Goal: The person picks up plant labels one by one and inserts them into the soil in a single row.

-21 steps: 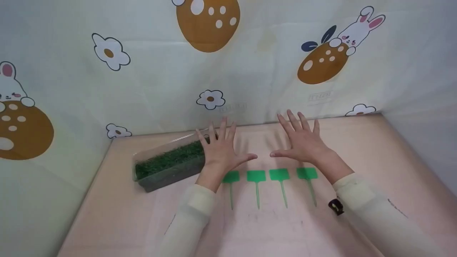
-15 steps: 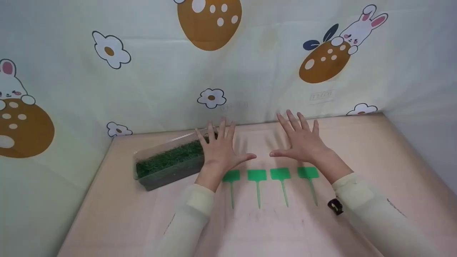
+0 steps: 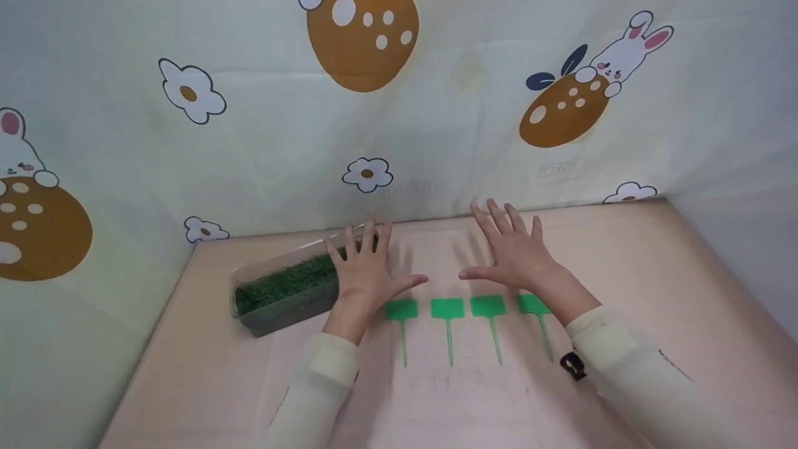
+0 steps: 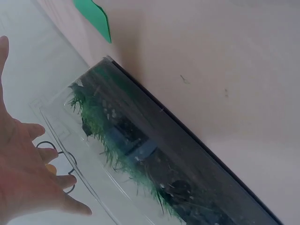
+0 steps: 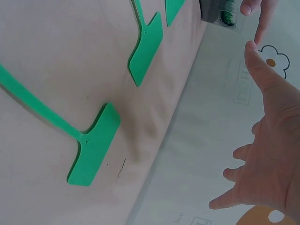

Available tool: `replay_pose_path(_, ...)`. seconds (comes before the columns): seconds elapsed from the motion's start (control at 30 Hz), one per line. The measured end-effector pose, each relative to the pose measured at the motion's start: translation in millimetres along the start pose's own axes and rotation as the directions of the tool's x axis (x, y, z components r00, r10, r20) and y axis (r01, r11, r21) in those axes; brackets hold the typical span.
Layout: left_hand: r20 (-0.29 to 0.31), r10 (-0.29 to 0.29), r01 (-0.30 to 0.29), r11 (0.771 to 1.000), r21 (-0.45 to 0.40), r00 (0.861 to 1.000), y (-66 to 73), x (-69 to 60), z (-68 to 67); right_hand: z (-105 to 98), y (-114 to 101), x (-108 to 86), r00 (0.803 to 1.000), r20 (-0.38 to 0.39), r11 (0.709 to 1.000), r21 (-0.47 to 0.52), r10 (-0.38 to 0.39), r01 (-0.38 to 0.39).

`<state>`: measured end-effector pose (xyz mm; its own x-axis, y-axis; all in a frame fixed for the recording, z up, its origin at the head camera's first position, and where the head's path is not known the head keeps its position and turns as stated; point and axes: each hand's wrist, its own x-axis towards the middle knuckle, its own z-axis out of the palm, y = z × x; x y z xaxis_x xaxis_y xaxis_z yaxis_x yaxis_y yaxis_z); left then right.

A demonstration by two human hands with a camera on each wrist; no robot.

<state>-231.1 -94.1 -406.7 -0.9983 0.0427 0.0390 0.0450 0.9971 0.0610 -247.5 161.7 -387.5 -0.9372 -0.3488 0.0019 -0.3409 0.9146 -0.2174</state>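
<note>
My left hand [image 3: 365, 274] hovers with spread fingers in front of the right end of a clear plastic box [image 3: 274, 321], hiding part of it. Green artificial grass [image 3: 287, 284] fills the box; the left wrist view shows its blades through the clear wall. My right hand [image 3: 520, 255], fingers also spread, is held above the table to the right, with nothing in it. Below the hands lies a row of several green T-shaped plant labels [image 3: 447, 308], stems toward me. The rightmost plant label [image 5: 96, 145] is partly covered by my right wrist in the head view.
The pinkish table [image 3: 461, 411] meets a patterned cloth wall [image 3: 280, 156] at the back and sides. A small black and yellow item [image 3: 572, 366] is at my right sleeve [image 3: 629, 355].
Both hands have shifted slightly left and a little toward me, fingers still spread. The box and the plant labels have stayed in place.
</note>
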Motion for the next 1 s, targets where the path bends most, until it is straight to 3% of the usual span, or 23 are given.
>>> replay_pose_path(0.6,-0.057,-0.017,0.016,1.0,-0.021,0.998,-27.6,-11.5,1.6,6.3,-16.5,2.6,1.0,-0.007,1.0,-0.008,-0.026,0.026)
replay_pose_path(1.0,-0.064,-0.069,0.064,0.995,-0.079,0.996,-53.4,-20.2,0.9,12.2,-31.1,8.5,0.998,-0.022,0.998,0.021,-0.059,0.06)
